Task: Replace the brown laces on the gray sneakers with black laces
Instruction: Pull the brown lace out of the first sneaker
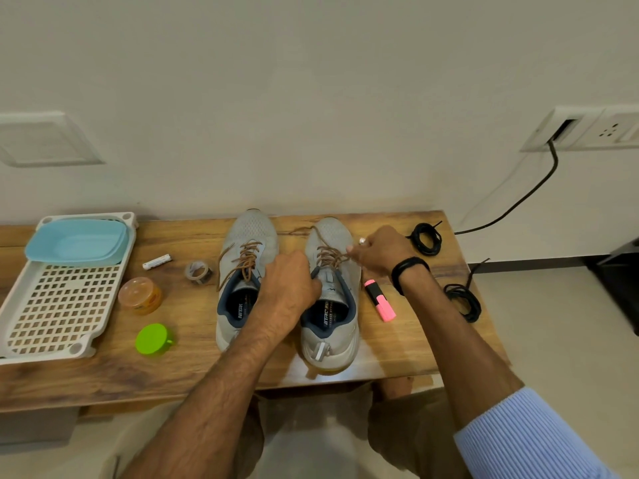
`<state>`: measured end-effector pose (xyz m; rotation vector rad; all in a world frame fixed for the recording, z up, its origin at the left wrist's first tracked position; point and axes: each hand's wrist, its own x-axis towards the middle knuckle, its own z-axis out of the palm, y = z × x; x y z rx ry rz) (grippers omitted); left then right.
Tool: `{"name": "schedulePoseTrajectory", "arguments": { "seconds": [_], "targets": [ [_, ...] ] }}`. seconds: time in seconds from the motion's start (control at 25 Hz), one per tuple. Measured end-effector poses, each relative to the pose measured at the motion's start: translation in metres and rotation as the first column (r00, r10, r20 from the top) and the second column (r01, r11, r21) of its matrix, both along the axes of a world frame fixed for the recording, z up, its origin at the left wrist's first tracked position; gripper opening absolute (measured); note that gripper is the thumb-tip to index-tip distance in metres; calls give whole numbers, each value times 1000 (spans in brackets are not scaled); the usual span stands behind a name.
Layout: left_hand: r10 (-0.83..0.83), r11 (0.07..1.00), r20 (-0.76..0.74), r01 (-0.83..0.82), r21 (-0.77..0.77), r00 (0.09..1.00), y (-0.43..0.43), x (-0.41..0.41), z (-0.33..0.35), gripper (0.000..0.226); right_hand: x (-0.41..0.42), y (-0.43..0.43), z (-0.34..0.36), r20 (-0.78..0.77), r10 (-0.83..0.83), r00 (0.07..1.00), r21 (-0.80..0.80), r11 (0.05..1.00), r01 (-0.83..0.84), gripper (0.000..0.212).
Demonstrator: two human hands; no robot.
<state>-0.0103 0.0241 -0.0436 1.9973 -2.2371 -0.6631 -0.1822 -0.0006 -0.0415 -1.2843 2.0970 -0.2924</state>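
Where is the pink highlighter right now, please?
In the head view the pink highlighter lies on the wooden table, just right of the right-hand sneaker, between it and the coiled black laces.

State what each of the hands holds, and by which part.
Right hand pinches the brown lace beside the eyelets; left hand grips that gray sneaker near its tongue.

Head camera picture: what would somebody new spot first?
Two gray mesh sneakers with brown laces stand side by side in the middle of the wooden table. The left hand grips the right-hand sneaker near its tongue, while the right hand pinches its brown lace. Two coils of black laces lie at the table's right end, past a pink highlighter.
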Motion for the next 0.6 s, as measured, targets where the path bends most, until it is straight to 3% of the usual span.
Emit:
{"name": "schedulePoseTrajectory", "arguments": {
  "seconds": [0.12,0.28,0.44,0.52,0.6],
  "targets": [
    [-7,1000,4,7,-23,1000,0,-1,-2,20,7,12,-2,274,-60,960,72,997,42,41],
    [-17,999,4,17,-36,1000,1,-1,-3,18,23,12,8,424,-108,899,-23,991,131,23],
    [-11,999,-12,11,-31,1000,2,0,-3,16,35,10,25,722,-203,661,-18,950,311,7],
    [-9,1000,-28,8,-17,1000,0,1,-3,16,33,16,36,829,-82,553,-88,958,274,7],
    [-6,1000,-48,5,-11,999,0,1,-4,17,25,25,47,854,188,485,-242,969,49,21]
  ]
}}
